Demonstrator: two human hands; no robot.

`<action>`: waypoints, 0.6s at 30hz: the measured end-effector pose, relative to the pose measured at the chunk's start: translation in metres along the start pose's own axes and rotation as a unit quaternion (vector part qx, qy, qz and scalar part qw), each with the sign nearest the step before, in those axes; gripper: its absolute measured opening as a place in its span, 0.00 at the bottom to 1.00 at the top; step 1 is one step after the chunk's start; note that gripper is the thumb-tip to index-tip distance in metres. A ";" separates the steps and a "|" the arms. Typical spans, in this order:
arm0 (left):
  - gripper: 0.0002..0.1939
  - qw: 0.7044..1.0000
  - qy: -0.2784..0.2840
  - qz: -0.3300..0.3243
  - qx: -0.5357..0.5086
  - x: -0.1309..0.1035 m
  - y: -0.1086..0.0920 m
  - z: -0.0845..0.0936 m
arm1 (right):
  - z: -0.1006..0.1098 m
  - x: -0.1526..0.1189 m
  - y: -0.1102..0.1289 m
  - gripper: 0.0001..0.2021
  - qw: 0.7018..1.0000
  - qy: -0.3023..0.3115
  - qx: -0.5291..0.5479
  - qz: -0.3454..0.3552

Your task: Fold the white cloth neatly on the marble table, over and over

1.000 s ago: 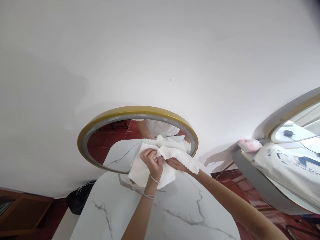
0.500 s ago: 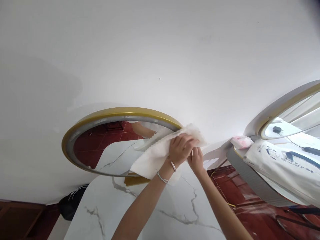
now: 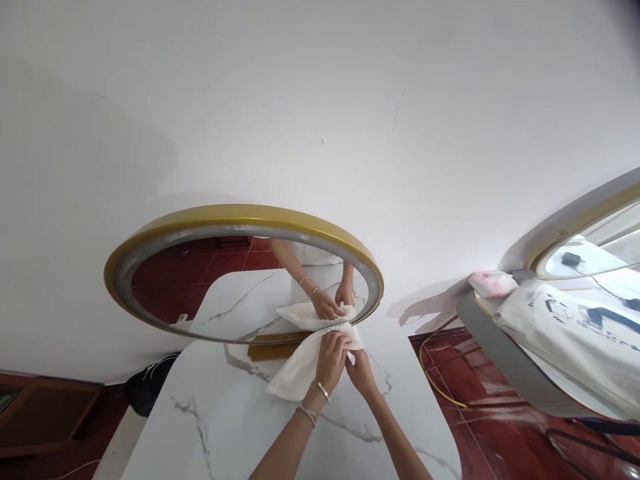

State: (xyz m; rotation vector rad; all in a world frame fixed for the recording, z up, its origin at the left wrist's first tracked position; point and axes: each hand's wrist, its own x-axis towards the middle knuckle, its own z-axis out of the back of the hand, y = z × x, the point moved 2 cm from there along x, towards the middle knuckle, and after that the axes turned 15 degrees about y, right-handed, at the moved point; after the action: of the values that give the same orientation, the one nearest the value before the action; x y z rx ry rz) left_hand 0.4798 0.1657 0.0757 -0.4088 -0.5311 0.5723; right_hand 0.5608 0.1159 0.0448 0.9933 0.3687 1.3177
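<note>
Fingers (image 3: 341,341) of left hand (image 3: 330,360) and right hand (image 3: 362,373) are clamped on white cloth (image 3: 295,375), pressed against the mirror (image 3: 240,283) near five o'clock!

A white tabletop (image 3: 230,407) with rounded corners, streaked by grey marble-like veins, carries a round mirror (image 3: 240,270) in a gold rim, tilted back toward the wall (image 3: 280,107), its gold-coloured foot (image 3: 273,351) resting on the top beneath the lower rim. At right, well apart, a second table (image 3: 505,350) with a grey side and a curved end bears a rumpled white bag (image 3: 565,327) printed with dark lettering and figures; a small pink-and-white packet (image 3: 493,283) sits just beside it, near the corner. Between the two tables, a yellow cord (image 3: 443,390) curves across a floor (image 3: 470,440) of red tiles.
</note>
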 end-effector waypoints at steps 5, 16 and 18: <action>0.08 0.999 0.002 0.013 -0.049 -0.029 0.003 0.005 | 0.027 -0.025 0.001 0.11 0.998 -0.050 0.018 -0.045; 0.07 0.997 -0.023 -0.033 -0.067 -0.060 -0.046 0.025 | 0.054 -0.023 0.041 0.11 0.997 0.045 0.054 0.033; 0.07 0.995 -0.053 -0.026 -0.080 -0.059 -0.057 0.050 | 0.064 -0.024 0.054 0.10 0.991 0.079 0.104 0.024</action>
State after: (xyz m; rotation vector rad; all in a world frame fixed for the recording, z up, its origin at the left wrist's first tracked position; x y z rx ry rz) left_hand 0.4314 0.0973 0.1229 -0.5166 -0.6911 0.5053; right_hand 0.5668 0.0648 0.1152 1.0791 0.6163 1.4261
